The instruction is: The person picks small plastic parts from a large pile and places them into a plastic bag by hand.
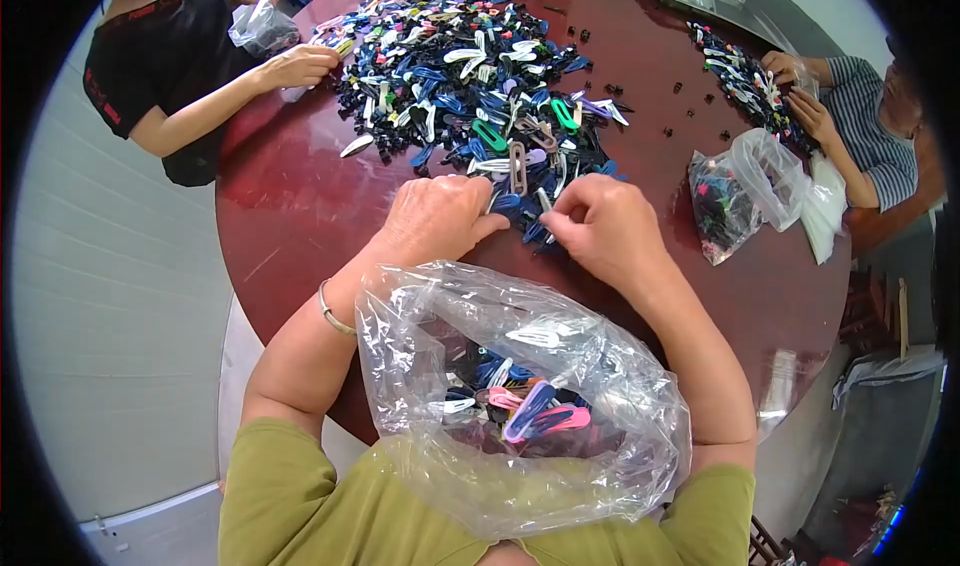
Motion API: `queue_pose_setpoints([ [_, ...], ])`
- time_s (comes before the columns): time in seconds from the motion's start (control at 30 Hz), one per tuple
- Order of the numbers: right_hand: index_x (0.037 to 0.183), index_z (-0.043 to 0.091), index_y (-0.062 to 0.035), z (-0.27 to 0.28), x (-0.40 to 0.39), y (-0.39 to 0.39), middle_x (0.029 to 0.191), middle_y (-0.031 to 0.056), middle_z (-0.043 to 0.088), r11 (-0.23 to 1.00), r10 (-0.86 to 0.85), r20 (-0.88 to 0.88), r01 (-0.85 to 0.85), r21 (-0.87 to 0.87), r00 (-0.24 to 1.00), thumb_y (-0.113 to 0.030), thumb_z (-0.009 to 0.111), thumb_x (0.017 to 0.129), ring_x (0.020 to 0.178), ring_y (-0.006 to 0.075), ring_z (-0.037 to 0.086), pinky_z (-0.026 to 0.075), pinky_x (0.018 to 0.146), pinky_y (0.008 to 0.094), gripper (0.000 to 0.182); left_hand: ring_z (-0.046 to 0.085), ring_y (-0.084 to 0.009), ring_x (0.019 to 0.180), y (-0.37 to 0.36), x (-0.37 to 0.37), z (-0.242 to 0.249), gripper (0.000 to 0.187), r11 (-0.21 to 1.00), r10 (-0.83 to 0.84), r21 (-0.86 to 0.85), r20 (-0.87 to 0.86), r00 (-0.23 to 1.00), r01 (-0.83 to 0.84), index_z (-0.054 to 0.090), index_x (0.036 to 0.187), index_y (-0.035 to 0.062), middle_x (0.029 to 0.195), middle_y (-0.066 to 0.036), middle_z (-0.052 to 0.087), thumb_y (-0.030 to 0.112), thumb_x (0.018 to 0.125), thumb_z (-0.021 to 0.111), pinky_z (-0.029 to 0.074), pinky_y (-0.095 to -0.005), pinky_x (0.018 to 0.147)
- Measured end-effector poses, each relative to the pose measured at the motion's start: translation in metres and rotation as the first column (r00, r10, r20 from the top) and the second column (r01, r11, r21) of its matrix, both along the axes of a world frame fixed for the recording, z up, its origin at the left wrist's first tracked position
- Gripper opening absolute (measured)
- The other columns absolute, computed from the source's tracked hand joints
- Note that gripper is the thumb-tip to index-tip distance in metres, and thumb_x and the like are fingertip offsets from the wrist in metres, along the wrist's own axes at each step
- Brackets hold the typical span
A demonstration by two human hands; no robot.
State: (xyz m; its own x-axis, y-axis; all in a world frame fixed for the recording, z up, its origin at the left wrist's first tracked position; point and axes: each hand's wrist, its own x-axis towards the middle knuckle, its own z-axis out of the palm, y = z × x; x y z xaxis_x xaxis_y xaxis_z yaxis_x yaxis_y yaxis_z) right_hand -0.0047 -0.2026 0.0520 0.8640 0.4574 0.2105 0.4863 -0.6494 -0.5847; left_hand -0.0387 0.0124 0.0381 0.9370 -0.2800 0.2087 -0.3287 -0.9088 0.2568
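Observation:
A large heap of mixed snap hair clips (455, 71) covers the middle of the table, in blue, black, white and green. At its near edge my left hand (440, 214) is closed, fingers curled down among blue clips; what they hold is hidden. My right hand (612, 224) pinches a pale hair clip (544, 200) between thumb and forefinger. Between the hands lie dark blue clips (520, 208), with a brown clip (517, 169) just beyond. In front of my body an open clear plastic bag (400, 366) holds several clips, including a purple-and-blue clip (530, 412).
The round red-brown table (290, 206) has small black claw clips scattered on it. At left a person's hand (300, 67) touches the heap. On the right another person's hands (812, 116) work at a smaller pile, near a filled plastic bag (730, 206).

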Motion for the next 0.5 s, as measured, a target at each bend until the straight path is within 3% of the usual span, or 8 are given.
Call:
queue_pose_setpoints([
  [0.07,0.074,0.067,-0.0012,0.004,0.007,-0.005,0.073,0.0149,0.066,0.989,-0.039,-0.091,0.052,0.141,0.995,-0.02,0.071,0.075,0.068,0.0284,0.066,0.051,0.063,0.0373,0.02,0.063,-0.0312,0.064,-0.001,0.001,-0.005,0.033,1.0,0.01,-0.017,0.095,0.995,-0.008,0.055,0.075,0.0063,0.069,-0.01,0.062,0.035,0.08,0.072,0.048,-0.0421,0.058],
  [0.1,0.076,0.067,-0.0007,0.016,0.005,-0.008,0.067,0.0105,0.066,0.974,-0.047,-0.168,0.083,0.212,0.985,-0.016,0.071,0.078,0.061,0.0186,0.064,0.049,0.057,0.0318,0.016,0.062,-0.0306,0.064,-0.001,0.001,-0.008,0.033,1.0,0.015,-0.023,0.142,0.99,-0.012,0.054,0.075,0.0065,0.068,-0.009,0.062,0.034,0.08,0.072,0.048,-0.0414,0.056],
  [0.2,0.079,0.065,0.0006,0.042,0.002,-0.017,0.068,0.0008,0.065,0.86,0.153,-0.379,0.066,0.506,0.913,-0.006,0.071,0.081,0.061,0.0039,0.057,0.043,0.053,0.0198,0.008,0.062,-0.029,0.062,-0.001,0.004,-0.013,0.032,0.998,0.02,-0.054,0.214,0.977,-0.009,0.053,0.077,0.007,0.068,-0.008,0.061,0.031,0.078,0.074,0.047,-0.0403,0.054],
  [0.3,0.078,0.066,0.0003,0.09,-0.023,-0.023,0.07,0.0014,0.066,0.852,0.248,-0.497,0.056,0.52,0.832,-0.004,0.073,0.078,0.061,0.0036,0.057,0.042,0.052,0.019,0.008,0.063,-0.0284,0.062,0.001,0.008,-0.016,0.033,0.996,0.021,-0.087,0.213,0.977,-0.003,0.053,0.077,0.0073,0.067,-0.007,0.061,0.031,0.077,0.075,0.047,-0.04,0.054],
  [0.37,0.079,0.068,-0.0008,0.092,-0.039,-0.028,0.07,0.0004,0.067,0.766,0.465,-0.4,-0.132,0.629,0.79,-0.002,0.077,0.075,0.061,0.0022,0.056,0.04,0.051,0.0186,0.009,0.063,-0.0284,0.062,0.001,0.008,-0.017,0.033,0.994,0.02,-0.107,0.194,0.981,0.001,0.053,0.077,0.0072,0.067,-0.007,0.061,0.031,0.077,0.076,0.047,-0.0398,0.054],
  [0.4,0.08,0.07,-0.0021,0.094,-0.039,-0.034,0.07,-0.0005,0.067,0.759,0.571,-0.316,-0.342,0.554,0.758,-0.002,0.079,0.072,0.06,0.0013,0.056,0.04,0.05,0.0187,0.011,0.063,-0.0284,0.062,0.001,0.007,-0.015,0.033,0.993,0.015,-0.115,0.183,0.983,0.006,0.053,0.078,0.0071,0.067,-0.007,0.061,0.031,0.077,0.076,0.047,-0.0397,0.054],
  [0.43,0.079,0.071,-0.0028,0.096,-0.043,-0.031,0.07,0.0,0.067,0.701,0.64,-0.284,-0.389,0.598,0.714,-0.002,0.079,0.072,0.059,0.0013,0.056,0.041,0.05,0.0186,0.011,0.063,-0.0284,0.063,0.0,0.006,-0.014,0.033,0.992,0.007,-0.123,0.17,0.985,0.014,0.053,0.078,0.007,0.067,-0.007,0.061,0.031,0.077,0.076,0.047,-0.0395,0.054],
  [0.5,0.079,0.07,-0.001,0.103,-0.041,-0.032,0.07,0.0028,0.068,0.82,0.532,-0.356,-0.363,0.442,0.768,-0.003,0.078,0.072,0.06,0.0047,0.059,0.044,0.053,0.021,0.011,0.063,-0.0295,0.064,0.002,0.005,-0.014,0.033,0.993,-0.011,-0.112,0.16,0.987,0.029,0.052,0.081,0.0065,0.069,-0.008,0.061,0.031,0.079,0.074,0.047,-0.04,0.055],
])
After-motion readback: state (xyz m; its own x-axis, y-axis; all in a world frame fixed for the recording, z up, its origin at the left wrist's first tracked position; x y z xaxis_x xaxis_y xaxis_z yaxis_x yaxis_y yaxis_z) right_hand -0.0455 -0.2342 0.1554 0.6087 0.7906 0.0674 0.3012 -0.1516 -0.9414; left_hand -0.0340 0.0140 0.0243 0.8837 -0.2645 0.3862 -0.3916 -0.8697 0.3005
